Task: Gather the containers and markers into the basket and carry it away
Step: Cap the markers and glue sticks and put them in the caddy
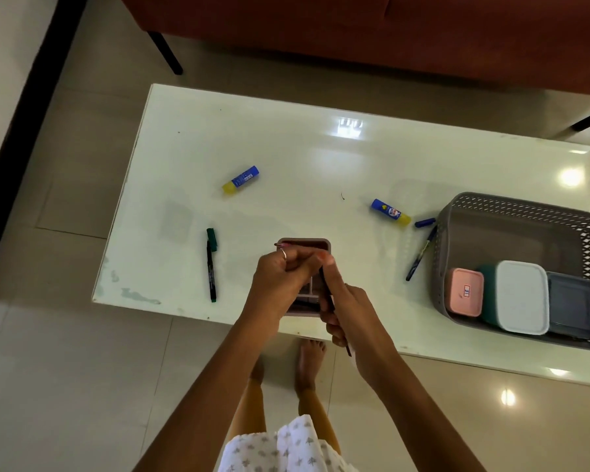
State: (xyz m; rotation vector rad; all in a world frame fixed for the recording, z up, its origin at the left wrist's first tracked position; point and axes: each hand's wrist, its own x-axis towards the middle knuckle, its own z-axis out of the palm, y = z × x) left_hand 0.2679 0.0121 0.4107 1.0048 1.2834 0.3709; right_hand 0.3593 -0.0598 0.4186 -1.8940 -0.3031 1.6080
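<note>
Left hand grips the pink tray at the surface's near edge; right hand pinches a dark marker. Basket with lidded containers overhangs the right edge. Glue stick label unreadable. Open room lies far left

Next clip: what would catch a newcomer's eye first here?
Both hands meet at the table's near edge: the right hand holds a dark marker over a pink organizer tray, which the left hand partly covers. At the right edge, a grey basket holds three lidded containers. Two glue sticks and uncapped markers lie scattered on the white table.
</note>
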